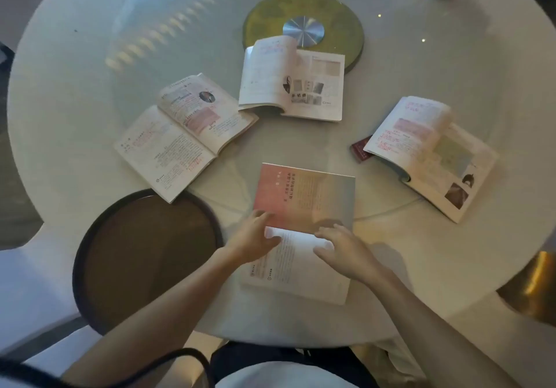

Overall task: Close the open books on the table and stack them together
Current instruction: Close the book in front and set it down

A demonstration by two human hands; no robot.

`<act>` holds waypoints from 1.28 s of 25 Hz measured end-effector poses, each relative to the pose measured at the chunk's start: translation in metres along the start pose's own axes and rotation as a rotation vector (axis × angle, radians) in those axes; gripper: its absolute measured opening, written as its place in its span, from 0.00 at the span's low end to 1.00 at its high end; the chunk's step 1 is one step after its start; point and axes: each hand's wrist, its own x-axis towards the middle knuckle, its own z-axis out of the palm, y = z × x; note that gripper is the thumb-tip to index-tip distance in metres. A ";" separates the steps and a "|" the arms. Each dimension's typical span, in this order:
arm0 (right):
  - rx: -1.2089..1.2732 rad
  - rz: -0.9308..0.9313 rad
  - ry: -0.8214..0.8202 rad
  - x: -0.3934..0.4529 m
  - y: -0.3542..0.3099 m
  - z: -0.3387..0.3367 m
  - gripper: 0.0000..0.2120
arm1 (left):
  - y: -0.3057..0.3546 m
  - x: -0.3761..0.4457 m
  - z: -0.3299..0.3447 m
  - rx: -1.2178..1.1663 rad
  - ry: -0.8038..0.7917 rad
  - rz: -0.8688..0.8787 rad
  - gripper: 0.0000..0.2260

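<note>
Hands, left hand (255, 239) and right hand (343, 251), rest spread on nearest open book (304, 222) (three others open).

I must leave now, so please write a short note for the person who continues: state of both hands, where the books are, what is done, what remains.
Left hand and right hand: both open, resting flat on the nearest book, gripping nothing.
Nearest book: open, in front of the person on the white table.
Left book, middle book and right book: all open, lying apart.
Done: nothing closed, no stack.
Left: close all four, then stack them together.
</note>
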 end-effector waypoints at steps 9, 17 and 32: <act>0.791 0.589 0.315 -0.029 0.025 0.041 0.10 | -0.030 -0.019 0.021 -0.307 0.091 -0.283 0.23; 1.074 0.638 0.365 -0.022 0.038 0.016 0.09 | -0.036 -0.002 -0.001 -0.518 0.179 -0.380 0.23; 0.471 0.348 0.421 0.078 0.032 -0.046 0.17 | -0.005 0.022 0.014 -0.941 0.027 -0.578 0.13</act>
